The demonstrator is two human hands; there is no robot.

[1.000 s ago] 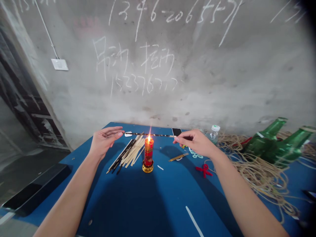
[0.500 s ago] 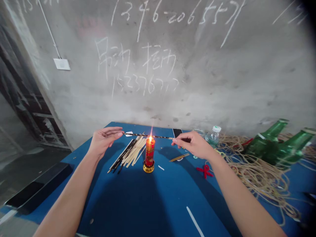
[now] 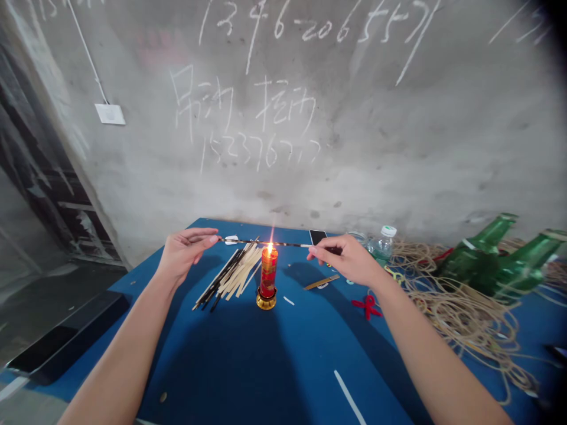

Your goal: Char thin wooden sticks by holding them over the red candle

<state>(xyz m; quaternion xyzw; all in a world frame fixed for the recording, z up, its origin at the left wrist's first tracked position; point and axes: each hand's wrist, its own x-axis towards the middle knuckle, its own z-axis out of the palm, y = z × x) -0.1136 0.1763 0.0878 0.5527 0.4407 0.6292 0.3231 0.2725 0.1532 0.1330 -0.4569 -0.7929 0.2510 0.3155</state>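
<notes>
A thin, dark-mottled strip [image 3: 290,244] spans the gap between my hands, roughly level, its middle at the flame of a red candle [image 3: 268,276]. My left hand [image 3: 185,252] pinches one end between thumb and fingers. At the other end, where the strip looks paler, my right hand [image 3: 344,257] grips it with the fingers closed. The candle stands upright in a gold-coloured base [image 3: 266,302]. Just left of it lies a pile of thin strips, pale ones [image 3: 241,273] beside blackened ones [image 3: 220,278].
On the blue table [image 3: 283,366] lie a red pipe-cleaner-like piece [image 3: 368,307], a phone [image 3: 318,236] and a long black case [image 3: 75,336]. Tangled tan cord [image 3: 469,324] spreads at right, near green glass bottles [image 3: 478,248] and a white-capped clear bottle [image 3: 384,243]. A concrete wall [image 3: 398,147] stands behind.
Both hands hold nearly the same place, and the strip stays over the flame. Its end by my right hand shows paler now.
</notes>
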